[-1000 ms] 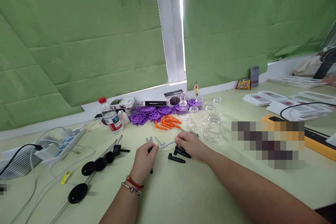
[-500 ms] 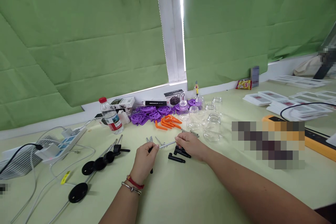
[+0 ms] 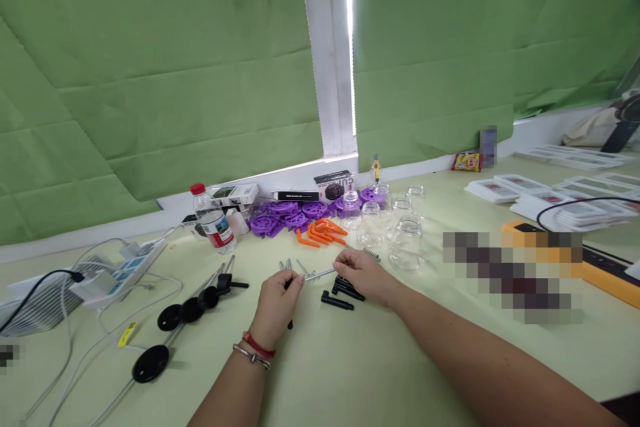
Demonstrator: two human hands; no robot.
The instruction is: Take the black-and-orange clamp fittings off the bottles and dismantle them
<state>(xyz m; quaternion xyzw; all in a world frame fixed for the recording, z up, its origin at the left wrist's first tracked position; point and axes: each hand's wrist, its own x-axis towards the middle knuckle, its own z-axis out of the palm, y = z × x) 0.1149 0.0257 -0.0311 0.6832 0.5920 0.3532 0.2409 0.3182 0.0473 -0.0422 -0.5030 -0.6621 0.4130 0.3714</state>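
Observation:
A thin metal rod (image 3: 321, 275) stretches between my two hands above the table. My left hand (image 3: 277, 297) has its thumb and fingers closed at the rod's left end. A dark piece shows by those fingers, and a black tip (image 3: 290, 324) sticks out below the hand. My right hand (image 3: 361, 273) pinches the rod's right end. Under the right hand lie several black L-ended handles (image 3: 337, 301), partly covered by it. Small metal pins (image 3: 285, 265) lie just behind my left hand. A coil spring (image 3: 371, 254) rests behind the right one.
Orange hooked pieces (image 3: 325, 235), purple slotted parts (image 3: 275, 220) and glass jars (image 3: 406, 247) stand farther back. At left are a water bottle (image 3: 215, 223), black discs on rods (image 3: 151, 363), a power strip (image 3: 125, 273) and cables. White framed cards (image 3: 550, 210) lie right.
The view has shifted very slightly. Both hands keep their hold on the metal rod, with almost no movement.

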